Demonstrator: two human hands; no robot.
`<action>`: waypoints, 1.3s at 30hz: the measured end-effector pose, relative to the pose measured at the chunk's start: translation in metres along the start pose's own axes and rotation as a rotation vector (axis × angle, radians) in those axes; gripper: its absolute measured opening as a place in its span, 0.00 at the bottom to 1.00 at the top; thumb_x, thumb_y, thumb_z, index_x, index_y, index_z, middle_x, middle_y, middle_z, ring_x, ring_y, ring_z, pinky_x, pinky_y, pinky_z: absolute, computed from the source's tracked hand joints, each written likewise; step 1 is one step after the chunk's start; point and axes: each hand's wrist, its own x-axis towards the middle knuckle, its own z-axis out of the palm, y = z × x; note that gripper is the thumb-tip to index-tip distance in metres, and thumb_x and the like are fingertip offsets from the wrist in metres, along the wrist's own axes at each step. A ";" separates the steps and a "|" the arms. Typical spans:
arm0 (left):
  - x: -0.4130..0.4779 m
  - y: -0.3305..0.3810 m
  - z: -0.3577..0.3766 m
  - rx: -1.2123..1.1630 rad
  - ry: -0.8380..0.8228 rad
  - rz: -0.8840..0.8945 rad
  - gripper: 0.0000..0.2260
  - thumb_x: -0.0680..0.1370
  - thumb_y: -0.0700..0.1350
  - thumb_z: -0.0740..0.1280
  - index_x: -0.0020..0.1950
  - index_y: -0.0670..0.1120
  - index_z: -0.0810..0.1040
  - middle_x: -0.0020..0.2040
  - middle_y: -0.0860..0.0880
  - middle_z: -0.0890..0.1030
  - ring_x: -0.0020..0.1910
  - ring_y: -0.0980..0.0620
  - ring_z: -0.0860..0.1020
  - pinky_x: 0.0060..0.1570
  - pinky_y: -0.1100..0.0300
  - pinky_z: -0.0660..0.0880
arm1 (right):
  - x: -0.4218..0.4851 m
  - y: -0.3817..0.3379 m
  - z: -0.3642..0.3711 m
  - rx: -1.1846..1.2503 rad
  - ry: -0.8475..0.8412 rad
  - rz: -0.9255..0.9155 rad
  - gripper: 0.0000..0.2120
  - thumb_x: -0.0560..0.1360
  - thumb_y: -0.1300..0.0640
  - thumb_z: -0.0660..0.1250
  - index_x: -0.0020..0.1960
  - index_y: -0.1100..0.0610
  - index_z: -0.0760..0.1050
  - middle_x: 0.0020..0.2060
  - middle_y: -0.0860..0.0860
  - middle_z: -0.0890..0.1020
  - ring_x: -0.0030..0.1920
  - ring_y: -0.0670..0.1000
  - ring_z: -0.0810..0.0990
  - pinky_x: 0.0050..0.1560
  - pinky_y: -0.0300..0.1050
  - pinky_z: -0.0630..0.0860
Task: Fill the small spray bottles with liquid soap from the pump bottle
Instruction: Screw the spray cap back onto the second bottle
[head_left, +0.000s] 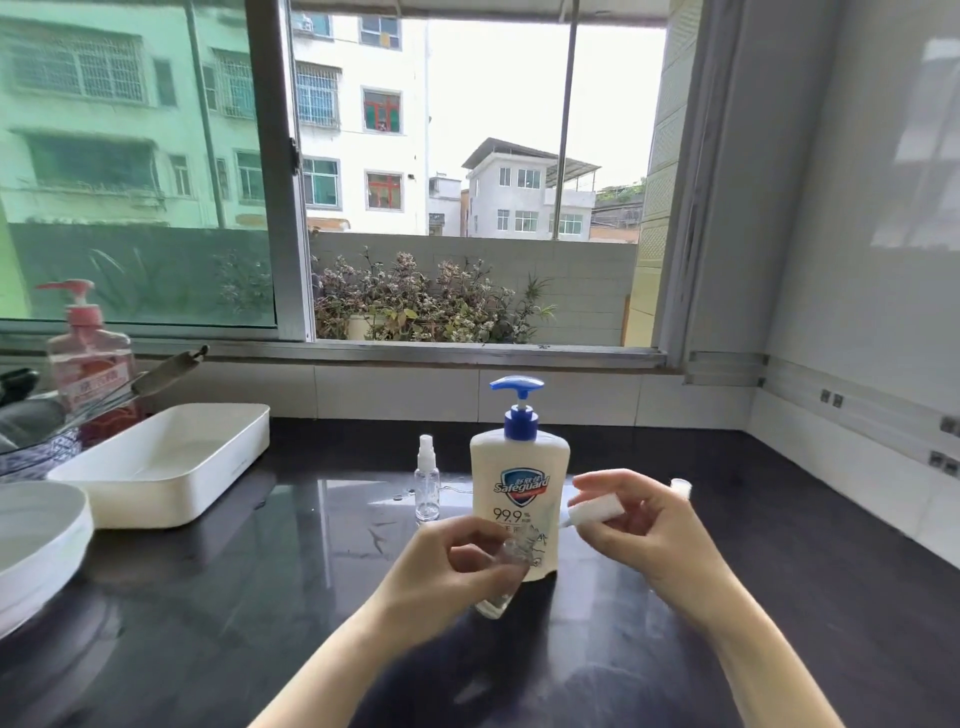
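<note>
Uncapped, not yet filled

Our left hand (457, 561) grips one bottle (500, 592) in front of the pump bottle (519, 467). Right hand (644, 530) pinches its cap (597, 512). The second bottle (427, 483) stands capped beside, apparently empty.

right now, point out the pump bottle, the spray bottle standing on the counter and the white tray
pump bottle (521, 486): head view, on its front label
spray bottle (427, 491): head view, on its clear body
white tray (145, 501): head view, on its near outer wall

Head-worn view, facing counter (675, 519), window (467, 182)
</note>
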 end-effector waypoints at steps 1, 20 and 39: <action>0.000 0.000 0.001 0.012 -0.003 -0.004 0.11 0.65 0.40 0.76 0.45 0.48 0.81 0.41 0.51 0.85 0.40 0.51 0.83 0.43 0.56 0.80 | 0.001 0.000 0.004 0.034 -0.039 0.024 0.16 0.67 0.72 0.70 0.49 0.55 0.81 0.40 0.52 0.85 0.39 0.47 0.82 0.39 0.35 0.77; -0.002 -0.003 0.012 0.038 -0.166 -0.061 0.13 0.71 0.37 0.71 0.55 0.39 0.77 0.52 0.41 0.82 0.48 0.49 0.82 0.54 0.52 0.78 | 0.006 0.002 0.012 -0.129 -0.230 0.123 0.14 0.64 0.62 0.77 0.48 0.56 0.82 0.45 0.60 0.84 0.49 0.66 0.80 0.53 0.62 0.77; -0.003 -0.004 0.010 0.063 -0.199 -0.027 0.13 0.68 0.38 0.75 0.50 0.41 0.78 0.44 0.49 0.83 0.43 0.52 0.83 0.43 0.62 0.77 | -0.009 0.000 0.027 -0.428 -0.095 0.047 0.22 0.56 0.46 0.78 0.47 0.44 0.75 0.43 0.31 0.79 0.39 0.36 0.74 0.39 0.31 0.72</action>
